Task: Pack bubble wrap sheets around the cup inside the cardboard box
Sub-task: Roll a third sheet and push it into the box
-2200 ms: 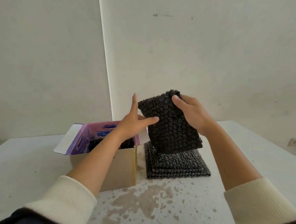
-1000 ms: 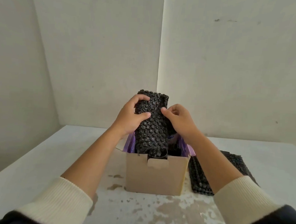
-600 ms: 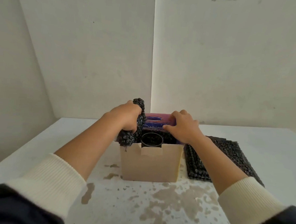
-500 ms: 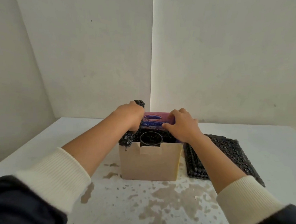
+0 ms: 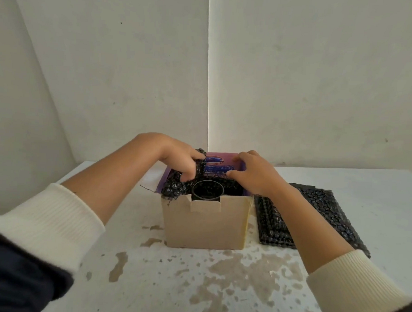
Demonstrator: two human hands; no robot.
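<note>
left hand (image 5: 179,161) clenching the crumpled black bubble wrap sheet (image 5: 174,190) beside the black cup (image 5: 207,191), I'm seeing right hand (image 5: 253,173) spreading loose, gripping nothing, over the brown cardboard box (image 5: 205,223)

The cardboard box (image 5: 203,223) hides all of the cup (image 5: 207,191) but its rim. The right hand (image 5: 254,174) covers the box's right interior; its forearm crosses the bubble wrap stack (image 5: 316,209).

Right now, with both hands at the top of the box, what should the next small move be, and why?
Probably push the bunched bubble wrap sheet down with the left hand into the gap left of the cup. Part of the sheet bulges over the cardboard box at its near-left corner, above the rim, while the right hand rests at the box's right side.
</note>
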